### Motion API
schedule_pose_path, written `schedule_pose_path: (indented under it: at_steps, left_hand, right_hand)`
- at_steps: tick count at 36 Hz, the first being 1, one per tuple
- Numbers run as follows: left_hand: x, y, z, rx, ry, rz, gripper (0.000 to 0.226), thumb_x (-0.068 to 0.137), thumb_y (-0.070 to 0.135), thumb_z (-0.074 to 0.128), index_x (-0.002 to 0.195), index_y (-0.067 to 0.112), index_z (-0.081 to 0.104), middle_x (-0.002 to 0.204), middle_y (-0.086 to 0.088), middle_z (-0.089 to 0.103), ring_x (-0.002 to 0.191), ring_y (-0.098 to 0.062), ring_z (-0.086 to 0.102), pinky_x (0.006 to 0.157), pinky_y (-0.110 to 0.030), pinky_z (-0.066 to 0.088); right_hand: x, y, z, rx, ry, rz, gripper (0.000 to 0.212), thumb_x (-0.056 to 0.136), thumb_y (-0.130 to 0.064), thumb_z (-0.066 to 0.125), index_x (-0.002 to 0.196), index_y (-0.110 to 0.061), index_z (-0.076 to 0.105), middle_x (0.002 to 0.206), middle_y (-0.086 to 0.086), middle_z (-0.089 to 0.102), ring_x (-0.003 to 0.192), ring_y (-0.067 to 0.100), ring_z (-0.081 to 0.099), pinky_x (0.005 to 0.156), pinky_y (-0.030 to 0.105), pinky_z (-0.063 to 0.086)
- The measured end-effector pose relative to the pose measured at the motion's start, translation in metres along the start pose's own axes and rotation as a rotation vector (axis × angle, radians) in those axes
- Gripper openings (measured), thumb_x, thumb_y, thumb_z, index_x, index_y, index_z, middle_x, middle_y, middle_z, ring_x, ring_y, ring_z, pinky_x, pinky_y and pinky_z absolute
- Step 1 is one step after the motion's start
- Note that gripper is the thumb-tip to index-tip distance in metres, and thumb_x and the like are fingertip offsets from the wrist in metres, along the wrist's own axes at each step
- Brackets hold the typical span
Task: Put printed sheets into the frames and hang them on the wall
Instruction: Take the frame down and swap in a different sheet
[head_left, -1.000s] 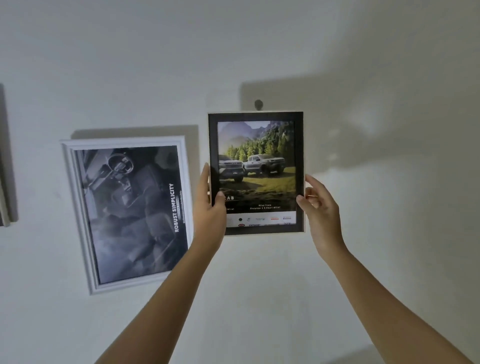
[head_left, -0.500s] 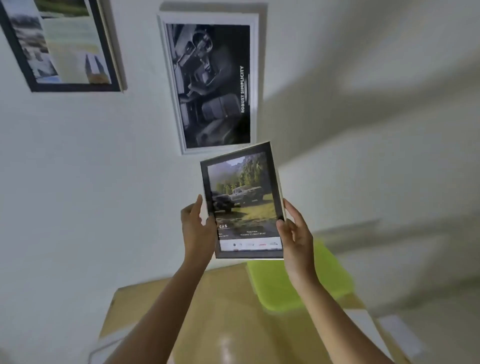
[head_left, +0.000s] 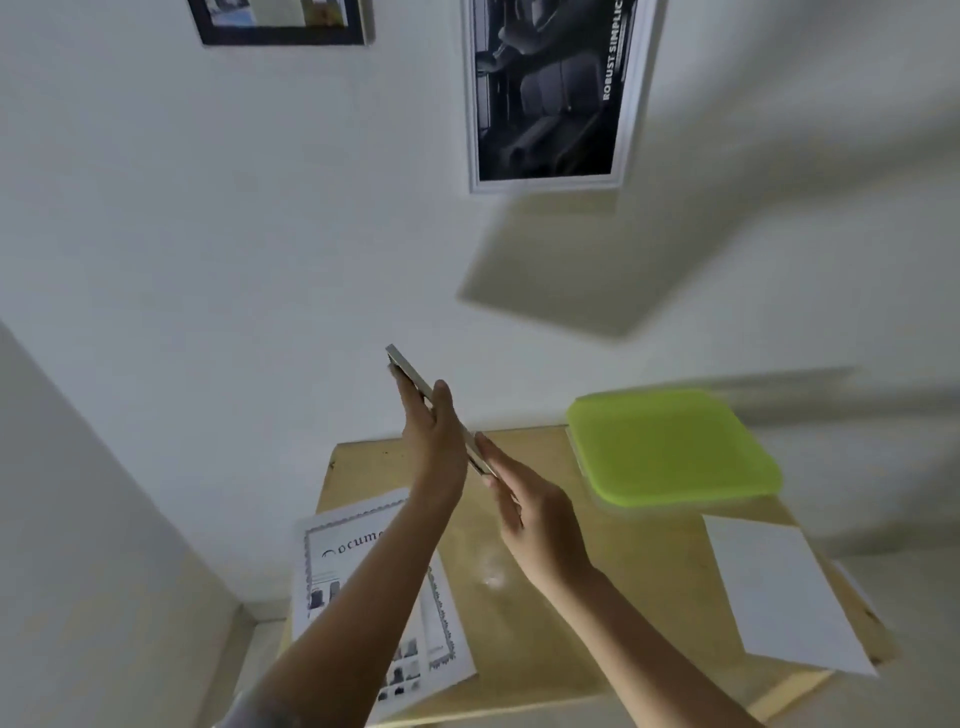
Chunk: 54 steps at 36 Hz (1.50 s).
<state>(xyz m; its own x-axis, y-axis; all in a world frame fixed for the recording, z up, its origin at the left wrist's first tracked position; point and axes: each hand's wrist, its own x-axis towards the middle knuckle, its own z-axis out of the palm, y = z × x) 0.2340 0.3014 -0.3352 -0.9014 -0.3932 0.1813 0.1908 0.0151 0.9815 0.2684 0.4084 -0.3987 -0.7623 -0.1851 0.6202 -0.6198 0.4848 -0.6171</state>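
far left wall: black frame already hung | near left on bench: printed sheet waiting its turn | middle: left hand grip pinching frame, thumb over the edge, held edge-on above the bench, guessing to get at its back | right hand grip spread flat, steadying the near end | far: white frame hung | right: green lid, blank sheet

You hold the thin frame edge-on and tilted. Your left hand grips its middle, and the straight fingers of your right hand touch its lower end. On the wall hang a white frame with a dark print and a black frame. Printed sheets with ornate borders lie overlapping on the table.
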Motion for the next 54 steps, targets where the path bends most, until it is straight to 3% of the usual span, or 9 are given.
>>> schedule_pose_path:
  at_steps: [5, 9, 15, 22, 31, 36, 40, 45, 54]
  left_hand:
    - [0.004, -0.021, -0.021, -0.051, 0.222, -0.094, 0.048, 0.101, 0.030, 0.029, 0.146, 0.033, 0.014, 0.152, 0.005, 0.026, 0.131, -0.013, 0.038, 0.111, -0.041, 0.031]
    - [0.007, -0.037, -0.039, -0.060, 0.263, -0.175, 0.046, 0.100, 0.034, 0.032, 0.143, 0.044, 0.020, 0.110, 0.012, 0.056, 0.066, -0.012, 0.046, 0.066, -0.031, 0.047]
    - [0.006, -0.061, -0.058, -0.204, 0.183, -0.298, 0.038, 0.099, 0.034, 0.038, 0.136, 0.042, 0.036, 0.125, 0.000, 0.059, 0.106, -0.023, 0.061, 0.088, -0.044, 0.052]
    - [-0.007, -0.105, -0.059, -0.213, -0.009, -0.392, 0.040, 0.100, 0.029, 0.036, 0.139, 0.028, 0.037, 0.123, -0.005, 0.061, 0.100, -0.017, 0.064, 0.078, -0.036, 0.054]
    - [-0.038, -0.178, -0.030, -0.021, -0.025, -0.698, 0.038, 0.098, 0.011, 0.038, 0.133, 0.022, 0.045, 0.102, -0.005, 0.063, 0.082, -0.015, 0.060, 0.068, -0.034, 0.051]
    - [-0.056, -0.200, -0.020, 0.092, -0.046, -0.721, 0.048, 0.091, -0.005, 0.041, 0.134, 0.014, 0.045, 0.110, -0.006, 0.062, 0.097, -0.021, 0.059, 0.084, -0.036, 0.051]
    - [-0.063, -0.213, -0.013, 0.209, -0.021, -0.670, 0.042, 0.088, -0.005, 0.048, 0.127, 0.011, 0.052, 0.115, -0.005, 0.058, 0.101, -0.017, 0.054, 0.084, -0.031, 0.047]
    - [-0.066, -0.223, -0.008, 0.285, -0.021, -0.592, 0.039, 0.088, -0.006, 0.050, 0.124, 0.010, 0.053, 0.111, -0.002, 0.058, 0.099, -0.012, 0.053, 0.078, -0.021, 0.046]
    - [-0.067, -0.232, -0.006, 0.472, 0.012, -0.512, 0.044, 0.092, 0.000, 0.043, 0.134, 0.012, 0.045, 0.134, -0.005, 0.049, 0.118, -0.015, 0.048, 0.098, -0.026, 0.039]
  right_hand:
    - [-0.017, -0.011, 0.020, 0.257, -0.245, 0.100, 0.036, 0.098, -0.023, 0.041, 0.133, -0.020, 0.049, 0.132, -0.003, 0.055, 0.122, 0.001, 0.049, 0.101, 0.023, 0.041]
    - [-0.024, 0.003, 0.030, 0.234, -0.220, 0.186, 0.038, 0.097, -0.020, 0.043, 0.135, -0.015, 0.045, 0.141, -0.005, 0.044, 0.133, 0.002, 0.034, 0.112, 0.024, 0.029]
    - [-0.008, 0.047, 0.020, 0.120, -0.071, 0.481, 0.040, 0.098, -0.016, 0.041, 0.138, -0.011, 0.040, 0.145, 0.002, 0.038, 0.139, 0.014, 0.027, 0.115, 0.028, 0.021]
    - [-0.024, 0.098, 0.002, 0.442, -0.206, 0.903, 0.029, 0.095, -0.009, 0.045, 0.121, -0.012, 0.058, 0.093, 0.000, 0.068, 0.085, 0.019, 0.063, 0.076, 0.032, 0.048]
    - [-0.099, 0.147, 0.001, 0.399, -0.068, 1.122, 0.031, 0.094, -0.005, 0.046, 0.123, -0.011, 0.057, 0.102, 0.008, 0.067, 0.099, 0.026, 0.061, 0.092, 0.042, 0.047]
    - [-0.111, 0.163, -0.004, 0.258, -0.132, 1.091, 0.035, 0.096, -0.011, 0.044, 0.131, -0.010, 0.049, 0.101, 0.006, 0.064, 0.076, 0.012, 0.060, 0.061, 0.013, 0.046]
    - [-0.112, 0.170, -0.004, 0.083, -0.146, 0.995, 0.037, 0.096, -0.014, 0.044, 0.132, -0.007, 0.047, 0.102, 0.012, 0.062, 0.093, 0.025, 0.059, 0.071, 0.023, 0.041]
    - [-0.115, 0.182, 0.000, -0.076, -0.218, 0.906, 0.037, 0.095, -0.012, 0.045, 0.131, -0.005, 0.048, 0.103, 0.006, 0.048, 0.085, 0.012, 0.046, 0.069, 0.009, 0.027]
    - [-0.122, 0.188, 0.003, -0.215, -0.290, 0.797, 0.038, 0.091, -0.017, 0.056, 0.127, -0.006, 0.053, 0.106, 0.012, 0.059, 0.107, 0.024, 0.046, 0.083, 0.020, 0.030]
